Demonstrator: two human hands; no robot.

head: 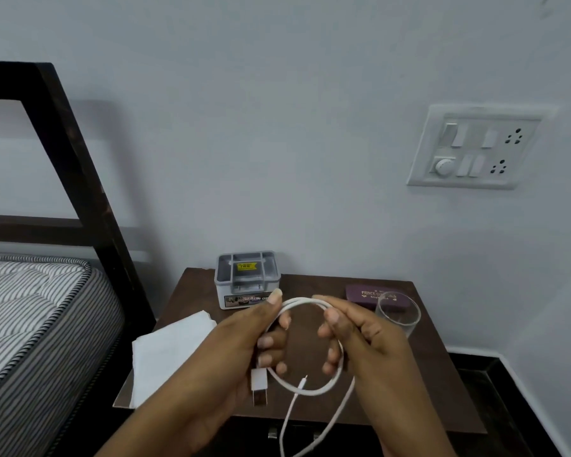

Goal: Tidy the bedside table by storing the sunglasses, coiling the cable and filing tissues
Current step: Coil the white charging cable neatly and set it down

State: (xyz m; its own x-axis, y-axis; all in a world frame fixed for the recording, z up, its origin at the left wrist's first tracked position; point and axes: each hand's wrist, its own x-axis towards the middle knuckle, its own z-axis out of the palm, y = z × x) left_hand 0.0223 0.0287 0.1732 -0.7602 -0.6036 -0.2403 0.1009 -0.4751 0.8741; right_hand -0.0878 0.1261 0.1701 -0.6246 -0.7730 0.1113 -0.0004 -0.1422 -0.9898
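A white cable [305,389] forms a loop held above the dark wooden bedside table [419,384]. My left hand [244,338] grips the loop's left side, with the USB plug hanging below its fingers. My right hand [353,331] pinches the loop's right side. The cable's loose tail dangles past the table's front edge. White tissues [168,351] lie flat on the table's left part. A maroon glasses case [370,296] lies at the back right; no sunglasses are visible.
A grey plastic organiser box [246,278] stands at the table's back against the wall. A clear glass [398,313] stands in front of the maroon case. A mattress [30,321] and dark bed frame lie left. A switchboard [475,148] is on the wall.
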